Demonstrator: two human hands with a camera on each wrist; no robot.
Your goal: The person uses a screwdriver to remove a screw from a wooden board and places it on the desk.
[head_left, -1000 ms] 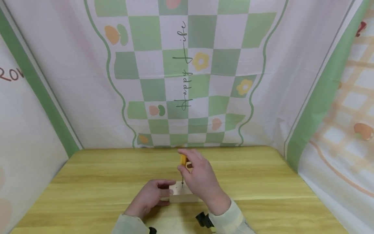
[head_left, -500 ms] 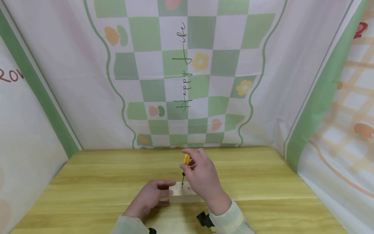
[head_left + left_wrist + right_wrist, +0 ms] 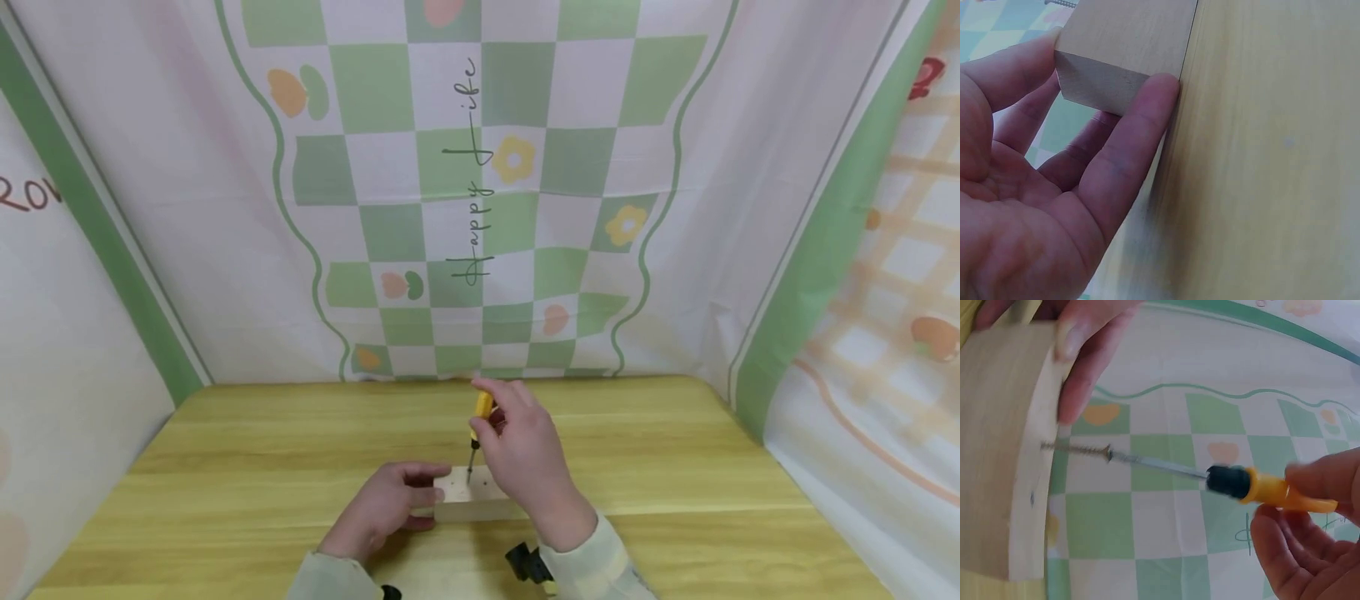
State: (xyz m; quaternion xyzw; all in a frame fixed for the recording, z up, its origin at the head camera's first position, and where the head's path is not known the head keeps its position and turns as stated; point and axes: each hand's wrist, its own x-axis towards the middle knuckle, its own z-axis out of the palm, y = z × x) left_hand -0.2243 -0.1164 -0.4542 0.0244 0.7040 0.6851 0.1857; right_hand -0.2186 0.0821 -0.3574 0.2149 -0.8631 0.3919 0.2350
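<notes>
A pale wooden block (image 3: pixel 480 508) lies on the table, with small dark holes along its top face. My left hand (image 3: pixel 393 504) grips the block's left end between thumb and fingers; the left wrist view shows the fingertips on the block's end (image 3: pixel 1100 84). In my right hand (image 3: pixel 528 454) is a yellow-handled screwdriver (image 3: pixel 1266 487) with a black collar, pinched by thumb and fingers. Its shaft leans slightly right and meets the head of a screw (image 3: pixel 1082 449). The screw stands out of the block, its point at the top face and most of its thread showing.
The wood-grain table (image 3: pixel 247 467) spreads around the hands. Behind it hangs a green-and-white checked cloth (image 3: pixel 510 225), with more patterned cloth at both sides. A black device (image 3: pixel 527 562) sits at the right wrist.
My right hand has shifted slightly right, and the screwdriver's handle has gone from near upright to leaning right. The left hand and the block stay in place.
</notes>
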